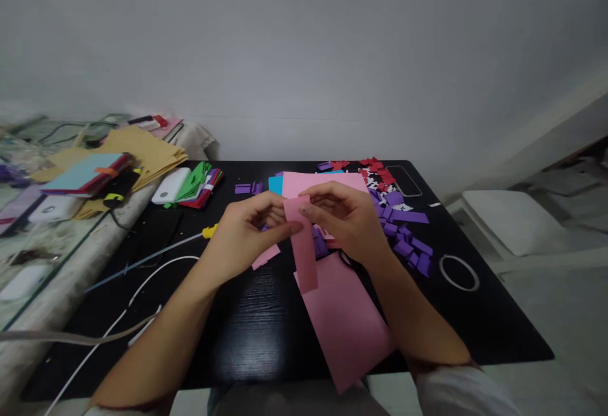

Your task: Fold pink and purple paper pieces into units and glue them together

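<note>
A narrow pink paper strip hangs upright between my hands. My left hand pinches its left edge near the top, thumb in front. From the other side my right hand grips the strip's upper right, thumb on its face. Below lies a larger pink paper sheet, reaching over the table's front edge. Behind my hands is another pink sheet with a bit of blue paper at its side. A small pink piece lies under my left hand.
Folded purple paper pieces and red scraps lie on the black table at right, near a white ring. At left are bundled coloured papers, a yellow-tipped stick and a white cable. A white stool stands right.
</note>
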Demonstrator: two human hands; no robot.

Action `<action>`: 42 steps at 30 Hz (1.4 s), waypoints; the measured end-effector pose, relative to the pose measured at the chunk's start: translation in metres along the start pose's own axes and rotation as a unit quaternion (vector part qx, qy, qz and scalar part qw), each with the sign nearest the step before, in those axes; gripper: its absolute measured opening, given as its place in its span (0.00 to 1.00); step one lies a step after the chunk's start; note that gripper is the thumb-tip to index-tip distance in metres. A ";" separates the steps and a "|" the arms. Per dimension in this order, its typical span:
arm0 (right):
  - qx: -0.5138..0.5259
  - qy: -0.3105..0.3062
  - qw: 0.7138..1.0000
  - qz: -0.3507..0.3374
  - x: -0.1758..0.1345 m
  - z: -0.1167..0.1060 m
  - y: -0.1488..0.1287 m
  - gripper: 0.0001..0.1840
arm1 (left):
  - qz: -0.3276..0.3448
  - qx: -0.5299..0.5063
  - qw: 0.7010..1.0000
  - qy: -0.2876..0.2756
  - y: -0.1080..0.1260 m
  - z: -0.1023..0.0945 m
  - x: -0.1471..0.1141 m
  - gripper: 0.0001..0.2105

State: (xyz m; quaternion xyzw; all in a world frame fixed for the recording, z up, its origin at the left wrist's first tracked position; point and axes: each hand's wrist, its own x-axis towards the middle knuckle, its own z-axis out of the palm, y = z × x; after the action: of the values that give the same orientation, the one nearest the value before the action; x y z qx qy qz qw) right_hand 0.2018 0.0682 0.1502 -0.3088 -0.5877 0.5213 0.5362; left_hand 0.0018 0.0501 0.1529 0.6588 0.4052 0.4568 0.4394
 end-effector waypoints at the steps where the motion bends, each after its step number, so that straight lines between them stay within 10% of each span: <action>1: 0.004 0.006 1.000 -0.005 0.000 0.001 0.000 0.13 | 0.001 -0.007 1.000 0.006 0.000 0.000 0.000 0.09; 24: 0.009 0.006 1.000 0.021 -0.002 0.008 -0.007 0.12 | 0.046 0.043 0.997 0.036 -0.002 0.005 -0.002 0.06; 42: -0.010 -0.069 0.995 0.073 -0.003 0.003 -0.007 0.14 | 0.259 0.160 0.952 0.011 0.000 -0.019 0.003 0.11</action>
State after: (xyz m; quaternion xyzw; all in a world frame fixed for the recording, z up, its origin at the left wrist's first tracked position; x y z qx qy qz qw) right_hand 0.2010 0.0630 0.1562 -0.3199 -0.6040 0.5733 0.4518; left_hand -0.0153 0.0571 0.1574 0.7981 0.2929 0.4910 0.1901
